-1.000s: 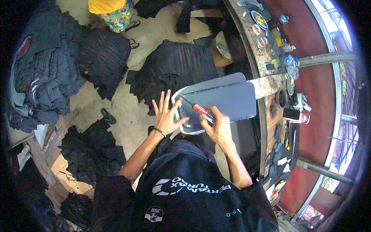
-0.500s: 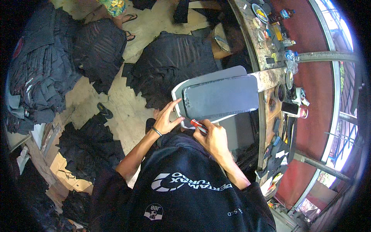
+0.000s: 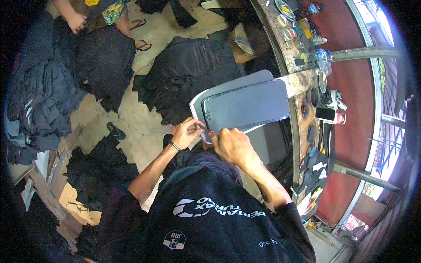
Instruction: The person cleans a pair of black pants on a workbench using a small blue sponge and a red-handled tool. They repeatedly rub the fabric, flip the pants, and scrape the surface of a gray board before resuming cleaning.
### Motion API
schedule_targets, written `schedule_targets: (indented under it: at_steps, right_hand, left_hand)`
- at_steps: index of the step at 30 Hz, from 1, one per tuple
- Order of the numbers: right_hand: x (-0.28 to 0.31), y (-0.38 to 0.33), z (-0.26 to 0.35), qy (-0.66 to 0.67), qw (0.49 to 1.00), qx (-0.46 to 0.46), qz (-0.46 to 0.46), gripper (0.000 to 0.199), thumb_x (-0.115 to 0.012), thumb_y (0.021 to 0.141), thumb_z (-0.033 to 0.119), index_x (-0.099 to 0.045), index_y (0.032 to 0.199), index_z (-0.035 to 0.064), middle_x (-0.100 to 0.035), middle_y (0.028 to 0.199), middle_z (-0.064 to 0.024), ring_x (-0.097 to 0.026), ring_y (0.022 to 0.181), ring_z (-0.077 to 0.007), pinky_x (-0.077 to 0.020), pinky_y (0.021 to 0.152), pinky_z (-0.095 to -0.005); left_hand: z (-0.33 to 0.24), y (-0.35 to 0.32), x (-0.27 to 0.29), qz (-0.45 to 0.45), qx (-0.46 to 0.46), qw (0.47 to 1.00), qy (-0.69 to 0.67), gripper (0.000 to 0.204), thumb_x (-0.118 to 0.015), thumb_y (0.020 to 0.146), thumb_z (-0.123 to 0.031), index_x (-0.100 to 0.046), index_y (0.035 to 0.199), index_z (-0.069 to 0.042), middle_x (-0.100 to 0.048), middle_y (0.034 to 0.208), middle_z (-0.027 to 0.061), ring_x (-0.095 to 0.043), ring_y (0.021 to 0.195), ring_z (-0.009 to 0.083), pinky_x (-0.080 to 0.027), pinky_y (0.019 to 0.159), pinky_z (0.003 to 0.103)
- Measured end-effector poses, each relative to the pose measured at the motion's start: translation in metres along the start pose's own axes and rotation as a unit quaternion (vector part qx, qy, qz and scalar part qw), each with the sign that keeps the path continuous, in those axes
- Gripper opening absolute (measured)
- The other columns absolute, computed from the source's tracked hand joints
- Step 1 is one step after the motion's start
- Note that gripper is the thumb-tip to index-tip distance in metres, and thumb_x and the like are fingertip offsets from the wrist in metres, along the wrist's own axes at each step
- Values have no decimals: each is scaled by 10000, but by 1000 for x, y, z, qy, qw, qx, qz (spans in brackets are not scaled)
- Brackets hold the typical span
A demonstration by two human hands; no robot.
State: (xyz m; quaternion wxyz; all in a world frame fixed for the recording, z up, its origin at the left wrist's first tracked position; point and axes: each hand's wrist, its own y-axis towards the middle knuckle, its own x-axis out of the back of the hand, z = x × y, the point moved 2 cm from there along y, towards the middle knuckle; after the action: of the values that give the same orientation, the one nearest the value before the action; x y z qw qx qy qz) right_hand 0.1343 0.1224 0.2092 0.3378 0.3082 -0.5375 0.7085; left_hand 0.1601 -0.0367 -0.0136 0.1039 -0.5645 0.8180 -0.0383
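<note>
An oblong dark grey panel [image 3: 245, 105] with rounded corners lies across a larger, white-edged board [image 3: 195, 103] in front of me. My left hand [image 3: 186, 133] is at the board's near left corner, thumb and fingertips pinched together; what they pinch is too small to make out. Close beside it, my right hand [image 3: 233, 147] is closed around a red-handled tool [image 3: 211, 132]. Only a red bit of that tool shows past the fingers, and its working end is hidden. The two hands nearly meet at the corner.
Dark fabric piles [image 3: 186, 72] lie about the floor, with a tall stack [image 3: 39, 96] at left. A worktable [image 3: 302, 90] on the right bears bottles, dishes and a phone [image 3: 325, 114]. At the upper left are another person's hand [image 3: 77, 23] and sandalled foot [image 3: 142, 45].
My right hand has moved left with the red-handled tool, now mostly covered. My left fingers have gone from spread on the board to pinched. The other person's hand has come into view.
</note>
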Motion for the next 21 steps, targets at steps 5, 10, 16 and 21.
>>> schedule_targets:
  at_steps: [5,10,16,21]
  right_hand:
    - [10,13,12,0,998,-16,68,401,-627,1004,312,-799,919,-40,-733,866,-360,-767,890,-512,-641,807,-567]
    - [2,21,21,-61,996,53,49,230,-679,955,183,-794,1008,-9,-780,986,-293,-789,967,-441,-650,827,-515]
    - [10,17,20,-162,959,217,-88,346,-672,1010,310,-730,1024,-31,-765,897,-259,-792,802,-414,-646,682,-497]
    - [13,4,21,-95,980,165,-58,230,-695,933,209,-737,1027,4,-757,965,-221,-796,793,-372,-650,636,-466]
  left_hand:
    - [-6,1,5,13,6,1000,-13,269,-792,953,-53,-734,1215,-52,-684,1233,94,-723,1195,251,-618,1027,383]
    - [-11,-6,-4,-25,31,996,-79,472,-790,922,8,-673,1370,-84,-580,1386,84,-690,1244,260,-608,1042,365]
    - [-13,-7,1,-51,-72,990,113,337,-802,895,16,-796,1221,-69,-676,1322,136,-736,1194,318,-609,1007,389]
    - [-17,-7,-4,-119,-64,980,148,313,-814,831,28,-842,1121,-86,-529,1599,273,-598,1418,408,-506,1152,478]
